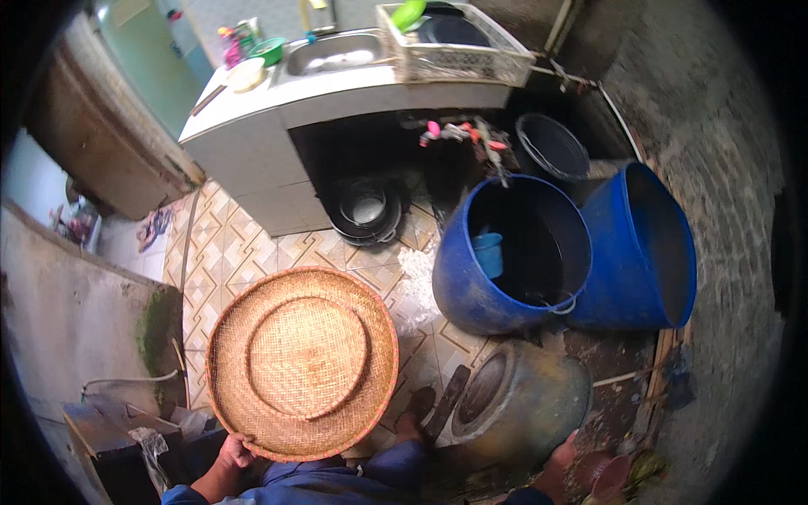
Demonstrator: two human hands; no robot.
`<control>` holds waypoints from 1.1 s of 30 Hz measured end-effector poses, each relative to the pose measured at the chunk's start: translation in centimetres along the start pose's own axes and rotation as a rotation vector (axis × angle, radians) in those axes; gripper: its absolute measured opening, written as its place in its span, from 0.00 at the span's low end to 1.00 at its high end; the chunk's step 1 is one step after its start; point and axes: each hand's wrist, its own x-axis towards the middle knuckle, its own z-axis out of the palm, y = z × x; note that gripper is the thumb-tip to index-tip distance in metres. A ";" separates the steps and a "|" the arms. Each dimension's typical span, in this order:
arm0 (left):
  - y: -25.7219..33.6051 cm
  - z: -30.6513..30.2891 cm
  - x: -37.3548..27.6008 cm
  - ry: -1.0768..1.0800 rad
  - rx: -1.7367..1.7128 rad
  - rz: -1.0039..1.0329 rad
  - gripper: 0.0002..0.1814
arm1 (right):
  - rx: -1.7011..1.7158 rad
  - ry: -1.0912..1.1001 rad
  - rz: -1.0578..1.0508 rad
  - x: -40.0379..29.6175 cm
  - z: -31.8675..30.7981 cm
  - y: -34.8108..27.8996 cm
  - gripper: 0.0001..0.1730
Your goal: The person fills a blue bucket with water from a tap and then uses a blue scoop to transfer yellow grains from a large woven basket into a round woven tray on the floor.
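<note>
My left hand grips the lower left rim of a large round woven bamboo tray, held in front of my body. A smaller round woven bamboo tray lies inside it. At the lower right, my right hand is beside a large rounded pot or jar that lies tilted with its mouth facing left. Whether its fingers hold anything cannot be told. Just right of this hand is a reddish container among debris.
Two blue plastic drums stand at the right, one with a light blue dipper. Nested dark pots sit under the counter with a sink. A wooden plank lies near my foot. A dark box-like object stands lower left.
</note>
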 end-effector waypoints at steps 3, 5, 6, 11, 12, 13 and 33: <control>1.1 -5.0 1.0 -0.020 -0.078 0.039 0.28 | -0.258 0.020 -0.274 -7.3 -2.0 -4.3 0.43; 1.4 -8.7 2.8 -0.033 -0.100 0.154 0.29 | -0.415 0.010 -0.417 -13.1 -2.4 -6.5 0.41; 2.2 -8.5 2.0 -0.062 -0.162 0.172 0.29 | -0.486 0.026 -0.470 -16.0 -2.1 -7.7 0.39; 3.5 -10.5 3.2 -0.005 -0.321 0.257 0.33 | -0.586 -0.104 -0.809 -24.1 2.4 -10.3 0.35; 3.9 -10.7 3.1 -0.033 -0.382 0.296 0.32 | -0.617 -0.142 -0.871 -26.2 3.7 -11.2 0.34; 4.6 -10.6 2.9 -0.063 -0.437 0.337 0.32 | -0.647 -0.179 -0.929 -28.5 4.9 -12.1 0.33; 6.9 -12.7 0.1 0.080 -0.770 0.653 0.36 | -0.504 -0.863 -1.654 -73.1 33.0 -19.2 0.22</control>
